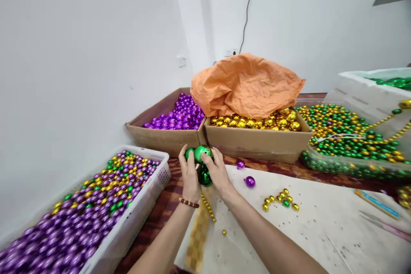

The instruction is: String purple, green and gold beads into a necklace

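My left hand (190,175), with a beaded bracelet at its wrist, has its fingers wrapped round a shiny green ball (189,152). A second green ball (203,153) is gripped by my right hand (218,172), its thumb pressed on the front. Both hands are close together. Between and just below them is a darker green ball (204,176); whether it is attached to the others I cannot tell. A short string of gold beads (208,208) runs down beneath the hands over the white sheet (250,231).
Cardboard boxes hold purple balls (180,115) and gold balls (244,123), the latter under orange cloth (247,83). A white basket (160,175) of mixed beads stands left. Purple balls (249,181), gold beads (265,206) and pliers (382,222) lie right, before a clear bin (353,165).
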The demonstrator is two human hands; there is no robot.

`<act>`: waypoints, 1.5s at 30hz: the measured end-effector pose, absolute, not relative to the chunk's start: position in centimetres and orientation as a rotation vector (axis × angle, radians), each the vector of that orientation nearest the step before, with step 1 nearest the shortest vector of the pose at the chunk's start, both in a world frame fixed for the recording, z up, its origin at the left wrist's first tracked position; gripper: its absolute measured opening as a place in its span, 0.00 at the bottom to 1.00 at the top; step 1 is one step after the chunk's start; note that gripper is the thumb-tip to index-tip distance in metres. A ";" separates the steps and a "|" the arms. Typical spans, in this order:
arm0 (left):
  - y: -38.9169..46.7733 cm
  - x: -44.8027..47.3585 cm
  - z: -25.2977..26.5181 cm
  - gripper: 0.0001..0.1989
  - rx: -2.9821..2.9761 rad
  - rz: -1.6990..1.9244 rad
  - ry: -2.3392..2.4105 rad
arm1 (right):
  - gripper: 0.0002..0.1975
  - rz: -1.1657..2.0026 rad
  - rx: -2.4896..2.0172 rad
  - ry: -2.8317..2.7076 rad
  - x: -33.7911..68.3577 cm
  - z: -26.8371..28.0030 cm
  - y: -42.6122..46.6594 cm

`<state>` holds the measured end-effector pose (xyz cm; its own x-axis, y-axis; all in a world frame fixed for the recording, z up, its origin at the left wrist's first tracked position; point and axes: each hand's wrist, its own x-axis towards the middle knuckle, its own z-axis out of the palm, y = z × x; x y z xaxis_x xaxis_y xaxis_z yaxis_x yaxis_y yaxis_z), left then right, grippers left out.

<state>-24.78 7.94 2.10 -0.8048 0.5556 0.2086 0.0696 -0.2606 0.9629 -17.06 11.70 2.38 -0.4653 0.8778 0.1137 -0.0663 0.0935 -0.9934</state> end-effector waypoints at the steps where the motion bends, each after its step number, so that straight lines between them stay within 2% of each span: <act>1: 9.1 -24.7 1.2 0.25 0.766 2.128 1.668 | 0.23 1.437 -0.848 -1.570 -17.0 1.9 12.7; 8: 14.0 -24.0 -3.5 0.24 0.690 2.148 1.916 | 0.24 1.231 -0.925 -1.617 -17.6 -0.9 16.8; 17: 14.5 -25.2 -7.0 0.26 0.600 2.006 2.187 | 0.24 1.148 -1.020 -1.669 -15.2 -5.9 17.3; 25: 13.6 -25.8 -8.2 0.30 0.694 1.958 2.250 | 0.34 0.971 -1.205 -1.676 -14.7 -7.8 17.4; 31: 12.8 -25.2 -8.8 0.29 0.772 1.869 2.298 | 0.39 1.021 -1.167 -1.733 -13.1 -7.9 17.6; 37: 10.4 -23.6 -7.8 0.29 0.859 1.783 2.207 | 0.34 0.970 -1.034 -1.889 -9.7 -7.6 16.2; 42: 7.0 -21.2 -6.8 0.30 0.831 1.756 2.137 | 0.22 0.888 -0.906 -1.958 -5.7 -5.9 12.3; 45: 4.9 -18.8 -6.8 0.30 0.796 1.710 2.104 | 0.18 0.948 -0.893 -1.991 -2.3 -5.5 8.2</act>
<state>-18.78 4.93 -6.79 -0.7958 0.5970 0.1014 0.2213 0.1309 0.9664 -2.29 8.20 -5.50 -0.4804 0.8164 0.3204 0.2661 0.4838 -0.8337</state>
